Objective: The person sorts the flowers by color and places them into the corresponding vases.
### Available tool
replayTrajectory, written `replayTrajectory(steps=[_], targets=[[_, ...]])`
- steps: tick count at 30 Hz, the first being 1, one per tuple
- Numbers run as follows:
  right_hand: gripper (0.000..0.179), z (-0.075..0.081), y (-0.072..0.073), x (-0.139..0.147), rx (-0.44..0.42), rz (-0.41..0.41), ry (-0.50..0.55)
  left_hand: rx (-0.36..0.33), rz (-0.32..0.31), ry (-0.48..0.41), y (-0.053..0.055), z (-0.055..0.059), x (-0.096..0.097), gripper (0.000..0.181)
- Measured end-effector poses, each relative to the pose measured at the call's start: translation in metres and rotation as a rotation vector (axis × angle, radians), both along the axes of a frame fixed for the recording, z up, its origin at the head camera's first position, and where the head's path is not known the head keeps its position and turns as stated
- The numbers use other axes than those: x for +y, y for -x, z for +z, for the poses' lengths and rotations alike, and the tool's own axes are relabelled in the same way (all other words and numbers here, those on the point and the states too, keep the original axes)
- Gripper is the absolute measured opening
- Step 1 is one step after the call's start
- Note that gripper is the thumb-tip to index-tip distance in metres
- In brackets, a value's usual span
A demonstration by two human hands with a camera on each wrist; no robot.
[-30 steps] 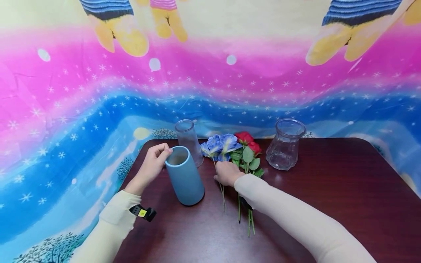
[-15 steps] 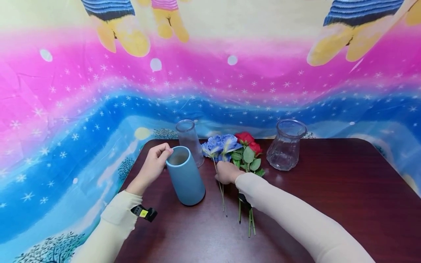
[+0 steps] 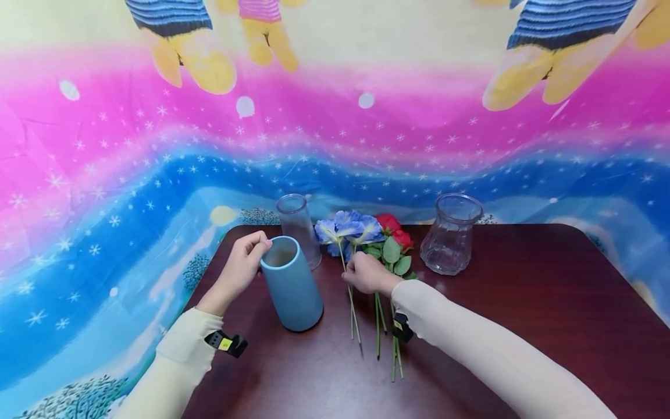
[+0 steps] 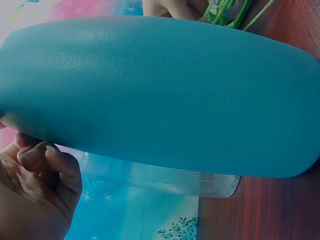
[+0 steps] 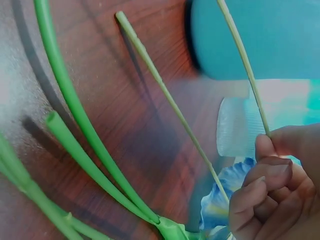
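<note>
My left hand (image 3: 242,265) pinches the rim of a matte blue-grey vase (image 3: 294,294), thumb at the edge; the vase stands upright on the table. In the left wrist view its wall (image 4: 165,95) fills most of the picture. To the right, my right hand (image 3: 368,273) pinches the thin stem (image 5: 246,65) of a blue artificial flower (image 3: 327,231) between thumb and forefinger, its other fingers curled. A second blue flower (image 3: 369,230) overlaps it, its stem (image 5: 175,107) running beside the hand. Red roses (image 3: 402,238) with green leaves lie close behind the right hand, partly hidden.
A tall clear glass vase (image 3: 300,233) stands just behind the blue-grey one. Another clear vase (image 3: 448,250), with a flared neck, is at the back right. The dark red-brown table (image 3: 534,291) meets a patterned cloth backdrop (image 3: 335,151).
My right hand has risen slightly and turned, and the pinched blue flower's head has moved a little left, spreading from the other one. The left hand keeps its hold on the vase rim.
</note>
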State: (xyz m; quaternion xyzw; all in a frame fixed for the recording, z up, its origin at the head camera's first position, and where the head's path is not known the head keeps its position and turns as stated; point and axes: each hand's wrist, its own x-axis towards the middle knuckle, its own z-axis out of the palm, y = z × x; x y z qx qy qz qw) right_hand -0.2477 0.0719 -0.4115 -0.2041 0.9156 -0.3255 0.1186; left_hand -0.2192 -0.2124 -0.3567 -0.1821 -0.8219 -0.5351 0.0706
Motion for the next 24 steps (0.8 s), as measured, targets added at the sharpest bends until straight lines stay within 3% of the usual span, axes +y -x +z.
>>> replayTrajectory(steps=[8, 15, 24], targets=[[0.054, 0.008, -0.013, 0.004, 0.106, 0.019, 0.058, -0.007, 0.011, -0.004, 0.0, -0.001, -0.001, 0.034], [0.053, 0.021, -0.022, 0.008, 0.091, 0.009, 0.125, -0.008, 0.002, -0.013, 0.0, -0.001, 0.001, 0.034], [0.051, 0.037, -0.033, 0.011, 0.149, -0.017, 0.136, -0.002, -0.008, -0.013, 0.0, -0.001, 0.0, 0.034]])
